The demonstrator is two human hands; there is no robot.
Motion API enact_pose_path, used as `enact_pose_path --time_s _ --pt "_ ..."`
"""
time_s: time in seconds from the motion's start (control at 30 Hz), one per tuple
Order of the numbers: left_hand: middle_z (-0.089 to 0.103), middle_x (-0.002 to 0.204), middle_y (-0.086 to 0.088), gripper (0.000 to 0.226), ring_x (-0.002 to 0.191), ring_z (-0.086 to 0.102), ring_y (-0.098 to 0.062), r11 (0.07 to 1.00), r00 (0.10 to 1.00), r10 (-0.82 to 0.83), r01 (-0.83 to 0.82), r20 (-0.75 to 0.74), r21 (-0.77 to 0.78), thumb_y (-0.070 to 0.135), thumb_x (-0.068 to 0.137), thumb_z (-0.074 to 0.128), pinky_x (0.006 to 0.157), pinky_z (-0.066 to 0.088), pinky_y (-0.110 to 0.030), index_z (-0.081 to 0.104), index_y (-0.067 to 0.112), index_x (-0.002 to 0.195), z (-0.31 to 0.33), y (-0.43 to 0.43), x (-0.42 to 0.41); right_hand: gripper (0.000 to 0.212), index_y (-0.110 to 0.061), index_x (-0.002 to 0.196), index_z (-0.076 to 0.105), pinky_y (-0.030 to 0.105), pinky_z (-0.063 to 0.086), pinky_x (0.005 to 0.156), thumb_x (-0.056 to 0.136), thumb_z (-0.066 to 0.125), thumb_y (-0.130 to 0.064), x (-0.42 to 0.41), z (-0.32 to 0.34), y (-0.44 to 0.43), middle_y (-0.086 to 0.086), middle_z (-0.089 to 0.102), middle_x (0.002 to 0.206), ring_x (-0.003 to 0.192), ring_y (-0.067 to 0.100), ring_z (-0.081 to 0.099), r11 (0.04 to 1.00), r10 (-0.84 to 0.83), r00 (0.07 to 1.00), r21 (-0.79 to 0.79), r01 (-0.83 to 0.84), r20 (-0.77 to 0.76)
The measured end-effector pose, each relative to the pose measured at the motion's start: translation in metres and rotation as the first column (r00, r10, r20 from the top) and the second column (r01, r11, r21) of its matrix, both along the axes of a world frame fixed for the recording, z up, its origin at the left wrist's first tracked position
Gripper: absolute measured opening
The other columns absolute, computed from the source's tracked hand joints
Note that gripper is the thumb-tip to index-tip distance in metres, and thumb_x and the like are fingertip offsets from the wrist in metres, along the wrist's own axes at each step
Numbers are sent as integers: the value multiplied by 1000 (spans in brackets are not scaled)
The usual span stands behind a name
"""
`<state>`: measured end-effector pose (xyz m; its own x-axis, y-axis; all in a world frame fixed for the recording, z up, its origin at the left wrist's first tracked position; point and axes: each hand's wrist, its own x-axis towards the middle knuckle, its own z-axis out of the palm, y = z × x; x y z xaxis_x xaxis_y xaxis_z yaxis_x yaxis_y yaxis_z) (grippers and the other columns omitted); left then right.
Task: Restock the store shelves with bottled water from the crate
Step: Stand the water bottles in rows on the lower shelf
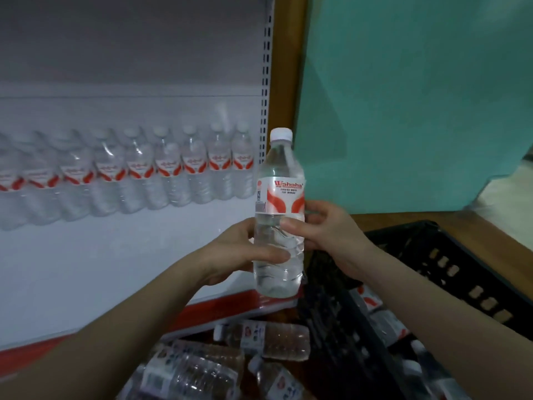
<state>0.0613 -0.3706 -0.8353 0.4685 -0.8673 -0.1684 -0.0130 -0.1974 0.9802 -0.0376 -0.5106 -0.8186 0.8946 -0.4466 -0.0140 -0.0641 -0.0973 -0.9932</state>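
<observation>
I hold one clear water bottle [279, 180] upright, with a white cap and a red-and-white label, above the shelf's front right corner. My left hand [239, 252] grips its lower body from the left. My right hand [323, 229] grips it just below the label from the right. A row of several like bottles [161, 171] stands along the back of the white shelf [115, 261]. The black crate [450, 272] sits low on the right with bottles [386, 321] lying inside it.
Three bottles [268, 339] lie loose on the floor below the shelf's red front edge [219, 313]. A perforated upright [266, 82] and a wooden post [288, 67] bound the shelf on the right. A green wall [403, 96] rises behind the crate.
</observation>
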Motion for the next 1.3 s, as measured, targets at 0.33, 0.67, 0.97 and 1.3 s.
enact_pose_path --time_s 0.33,0.67,0.97,1.3 --pt "64 106 -3 53 91 65 -15 973 970 219 -225 -105 -51 -3 72 72 72 55 -26 55 16 119 -37 41 26 35 -20 105 59 27 55 80 75 74 -29 42 -21 31 -2 68 99 94 10 65 989 120 985 -73 -130 -124" --pt "67 100 -1 38 90 65 -14 903 917 397 -385 30 -192 20 74 77 77 52 -22 62 22 110 -51 48 37 58 -8 122 57 38 55 81 70 78 -23 75 -44 29 13 68 112 98 27 67 951 108 994 291 -101 -9" --pt "65 82 12 44 75 63 -4 837 809 544 -508 223 -201 32 59 84 65 49 -15 57 22 92 -49 36 37 59 -13 123 56 37 50 91 73 74 -40 94 -35 26 7 66 118 106 24 64 956 275 950 152 -252 -148" --pt "59 121 5 54 105 58 -8 923 888 383 -361 253 -132 24 80 70 90 49 -25 48 21 129 -77 27 82 56 -12 119 55 42 51 93 68 79 -7 132 -49 5 6 65 114 106 24 62 973 190 947 -78 -216 -259"
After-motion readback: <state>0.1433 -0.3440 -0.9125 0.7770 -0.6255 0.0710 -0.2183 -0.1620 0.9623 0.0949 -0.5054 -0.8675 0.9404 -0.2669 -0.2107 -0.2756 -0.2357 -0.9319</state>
